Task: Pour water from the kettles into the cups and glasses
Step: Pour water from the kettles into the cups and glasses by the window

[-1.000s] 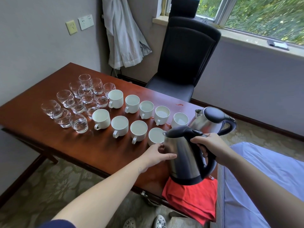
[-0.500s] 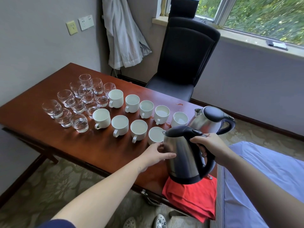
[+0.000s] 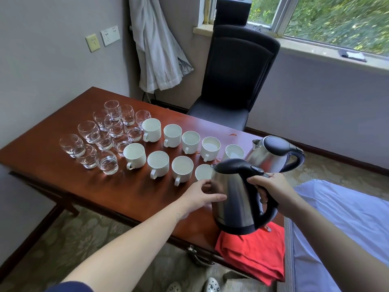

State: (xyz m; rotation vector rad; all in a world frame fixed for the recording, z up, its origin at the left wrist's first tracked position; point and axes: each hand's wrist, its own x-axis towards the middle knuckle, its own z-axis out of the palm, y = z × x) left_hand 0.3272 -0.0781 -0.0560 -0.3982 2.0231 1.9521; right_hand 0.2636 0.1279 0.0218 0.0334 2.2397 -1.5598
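My right hand (image 3: 271, 190) gripped the black-handled steel kettle (image 3: 231, 199) — spout aimed at a white ceramic cup (image 3: 203, 171). My left hand (image 3: 200, 197), fingers straight, steadied it.

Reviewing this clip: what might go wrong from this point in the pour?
The right hand tilts the steel kettle with black handle toward the nearest white cup, whose mouth it partly hides; water might miss onto the brown wooden table. The left hand touches the kettle's metal body; if the water is hot, that may burn.
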